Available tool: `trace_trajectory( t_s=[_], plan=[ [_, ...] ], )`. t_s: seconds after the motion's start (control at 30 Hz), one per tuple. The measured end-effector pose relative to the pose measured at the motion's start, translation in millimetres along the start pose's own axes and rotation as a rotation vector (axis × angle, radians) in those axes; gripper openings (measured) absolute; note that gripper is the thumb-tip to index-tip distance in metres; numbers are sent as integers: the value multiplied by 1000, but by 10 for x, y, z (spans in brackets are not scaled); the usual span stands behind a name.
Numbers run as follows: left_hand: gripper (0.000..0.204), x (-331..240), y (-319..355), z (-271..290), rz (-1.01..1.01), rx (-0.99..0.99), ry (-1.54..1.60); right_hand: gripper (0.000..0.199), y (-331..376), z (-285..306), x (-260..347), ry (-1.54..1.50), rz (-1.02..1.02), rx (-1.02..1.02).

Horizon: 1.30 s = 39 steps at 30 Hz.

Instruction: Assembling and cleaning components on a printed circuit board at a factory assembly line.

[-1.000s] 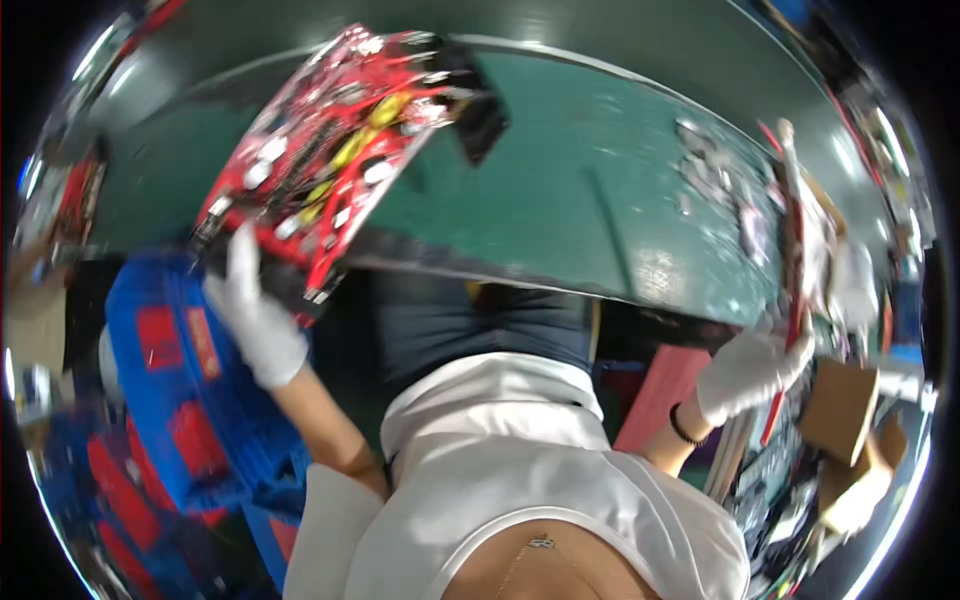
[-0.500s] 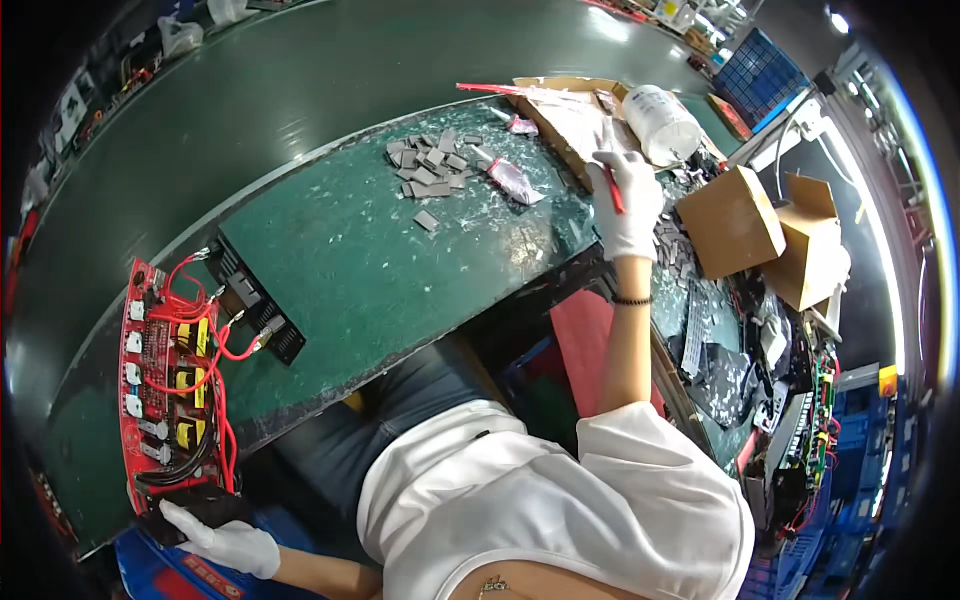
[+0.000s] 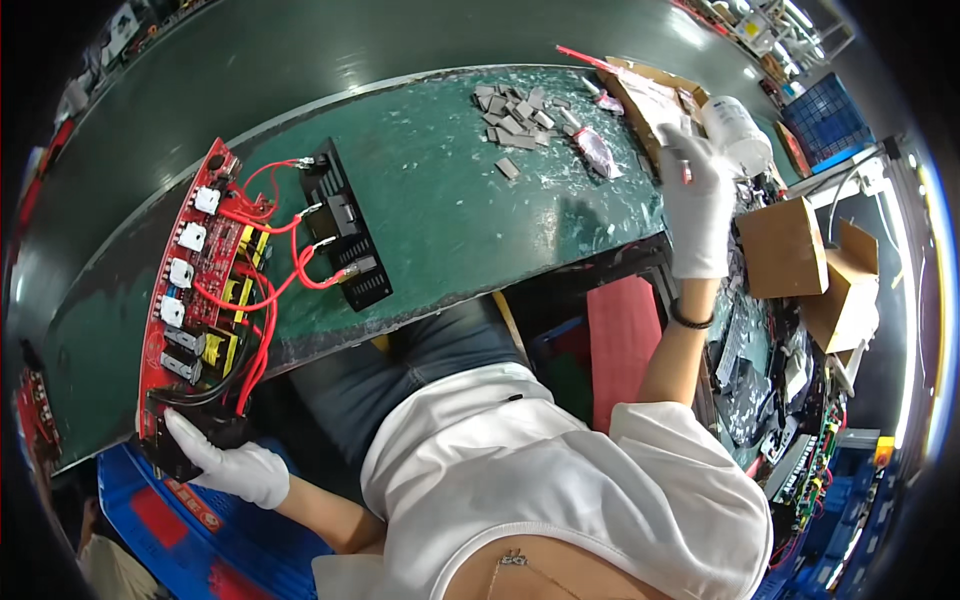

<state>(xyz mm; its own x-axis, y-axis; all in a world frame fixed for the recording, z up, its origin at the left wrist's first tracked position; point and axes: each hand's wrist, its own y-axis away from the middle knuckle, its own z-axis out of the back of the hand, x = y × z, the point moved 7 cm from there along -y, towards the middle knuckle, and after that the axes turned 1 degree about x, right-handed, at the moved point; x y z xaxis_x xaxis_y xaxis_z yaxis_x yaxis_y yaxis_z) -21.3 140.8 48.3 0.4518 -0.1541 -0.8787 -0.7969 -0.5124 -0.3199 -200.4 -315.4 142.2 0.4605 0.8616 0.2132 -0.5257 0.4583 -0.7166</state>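
Green and scuffed, the workbench curves across the view. On its left end lies a red circuit board with red wires running to a black finned block. Left hand, white-gloved, grips the board's near end. Right hand, gloved too, is raised beside a white bottle; its grasp is unclear. Grey chips lie scattered nearby.

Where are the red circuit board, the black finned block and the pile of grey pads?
red circuit board (image 3: 190,290), head view, middle of the board face
black finned block (image 3: 345,240), head view, its top centre
pile of grey pads (image 3: 515,115), head view, middle of the heap
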Motion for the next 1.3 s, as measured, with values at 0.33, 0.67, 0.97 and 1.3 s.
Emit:
trace_trajectory(
  t_s=[0.33,0.67,0.97,1.3],
  plan=[
    [36,37,44,8,53,11,47,16,243,-1030,563,-280,-122,381],
    [33,27,69,4,116,-69,-5,15,187,-1149,642,-319,10,363],
    [31,0,34,-82,7,97,17,16,-202,-871,1932,-1145,-60,525],
    [35,-60,41,-138,-35,189,-1,43,-118,-597,2796,-623,679,-3]
  ],
)
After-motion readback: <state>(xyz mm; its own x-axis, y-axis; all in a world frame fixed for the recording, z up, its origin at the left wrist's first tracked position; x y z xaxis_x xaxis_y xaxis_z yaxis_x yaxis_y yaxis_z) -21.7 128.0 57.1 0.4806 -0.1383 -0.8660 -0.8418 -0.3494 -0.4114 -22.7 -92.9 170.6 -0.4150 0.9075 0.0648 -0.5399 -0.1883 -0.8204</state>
